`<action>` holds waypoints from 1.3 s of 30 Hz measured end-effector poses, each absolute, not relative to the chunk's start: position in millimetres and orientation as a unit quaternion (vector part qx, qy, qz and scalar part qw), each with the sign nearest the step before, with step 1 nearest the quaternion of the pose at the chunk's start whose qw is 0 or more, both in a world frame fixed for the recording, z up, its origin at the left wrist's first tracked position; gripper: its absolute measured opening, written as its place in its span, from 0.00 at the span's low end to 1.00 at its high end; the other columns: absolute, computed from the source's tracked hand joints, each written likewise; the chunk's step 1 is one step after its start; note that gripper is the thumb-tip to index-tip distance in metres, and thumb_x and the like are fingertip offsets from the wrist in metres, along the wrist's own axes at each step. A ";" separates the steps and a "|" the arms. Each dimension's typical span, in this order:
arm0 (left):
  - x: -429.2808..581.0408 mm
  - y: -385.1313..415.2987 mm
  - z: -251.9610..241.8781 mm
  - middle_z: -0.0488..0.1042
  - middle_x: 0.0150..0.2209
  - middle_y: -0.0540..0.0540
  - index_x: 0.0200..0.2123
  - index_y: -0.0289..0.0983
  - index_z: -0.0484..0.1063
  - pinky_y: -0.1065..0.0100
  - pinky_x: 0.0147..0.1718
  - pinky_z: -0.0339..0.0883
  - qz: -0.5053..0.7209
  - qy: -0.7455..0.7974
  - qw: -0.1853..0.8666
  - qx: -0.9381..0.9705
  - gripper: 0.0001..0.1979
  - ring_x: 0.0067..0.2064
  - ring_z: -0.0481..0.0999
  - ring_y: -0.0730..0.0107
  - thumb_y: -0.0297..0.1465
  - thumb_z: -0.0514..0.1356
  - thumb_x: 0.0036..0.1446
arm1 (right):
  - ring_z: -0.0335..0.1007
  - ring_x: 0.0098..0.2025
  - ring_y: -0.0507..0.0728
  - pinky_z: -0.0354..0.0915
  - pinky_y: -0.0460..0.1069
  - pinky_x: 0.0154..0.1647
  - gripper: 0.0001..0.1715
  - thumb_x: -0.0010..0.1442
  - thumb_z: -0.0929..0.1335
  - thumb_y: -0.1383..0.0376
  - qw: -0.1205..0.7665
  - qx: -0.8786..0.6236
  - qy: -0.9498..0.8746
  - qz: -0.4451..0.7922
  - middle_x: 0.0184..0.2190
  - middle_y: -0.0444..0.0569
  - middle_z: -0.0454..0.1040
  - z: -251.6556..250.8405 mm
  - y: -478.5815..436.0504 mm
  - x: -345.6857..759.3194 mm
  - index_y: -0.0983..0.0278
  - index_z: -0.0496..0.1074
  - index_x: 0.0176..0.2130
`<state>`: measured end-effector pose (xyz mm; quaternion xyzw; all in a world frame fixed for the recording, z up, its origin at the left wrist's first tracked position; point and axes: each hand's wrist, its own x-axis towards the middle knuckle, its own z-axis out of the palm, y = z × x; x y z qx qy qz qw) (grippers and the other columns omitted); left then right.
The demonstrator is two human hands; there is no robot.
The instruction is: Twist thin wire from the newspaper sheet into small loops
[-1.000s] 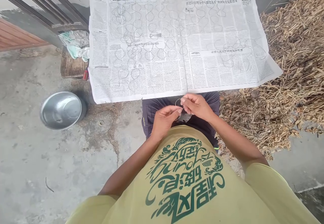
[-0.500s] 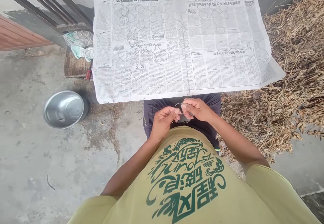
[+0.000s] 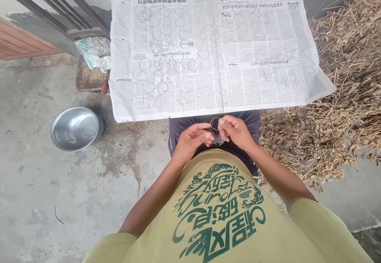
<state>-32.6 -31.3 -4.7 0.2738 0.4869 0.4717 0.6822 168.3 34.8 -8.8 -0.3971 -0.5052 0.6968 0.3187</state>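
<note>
Both of my hands meet over my lap, just below the near edge of a spread newspaper (image 3: 190,92). My left hand (image 3: 192,142) and my right hand (image 3: 235,131) each pinch a thin wire (image 3: 214,121) that curves into a small loop between the fingertips. Several similar wire loops (image 3: 166,56), bent like figure eights, lie in rows across the newspaper. Whatever supports the paper is hidden under it.
A metal bowl (image 3: 76,128) sits on the concrete floor at the left. A crumpled cloth (image 3: 93,52) lies on a low wooden block beside the paper. A heap of dry straw (image 3: 342,96) fills the right side. A metal frame leans at top left.
The wire loop between my fingertips has risen slightly and looks rounder. My hands have barely shifted.
</note>
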 end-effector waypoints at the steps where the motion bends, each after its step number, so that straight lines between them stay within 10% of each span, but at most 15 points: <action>1: -33.0 -32.1 -2.8 0.86 0.34 0.43 0.51 0.36 0.83 0.66 0.35 0.75 0.476 0.486 0.682 0.268 0.24 0.32 0.81 0.68 0.43 0.78 0.56 | 0.64 0.20 0.49 0.61 0.45 0.21 0.28 0.71 0.72 0.41 0.326 -0.399 -0.502 0.694 0.22 0.40 0.72 -8.5 34.1 168.3 0.61 0.73 0.34; 39: -127.7 5.3 35.8 0.79 0.29 0.50 0.34 0.39 0.81 0.67 0.33 0.65 0.446 0.686 0.280 0.502 0.12 0.30 0.73 0.70 0.37 0.64 0.71 | 0.70 0.26 0.52 0.64 0.48 0.30 0.21 0.73 0.68 0.50 0.106 -0.383 -0.611 0.685 0.27 0.44 0.76 11.9 11.6 113.6 0.62 0.74 0.35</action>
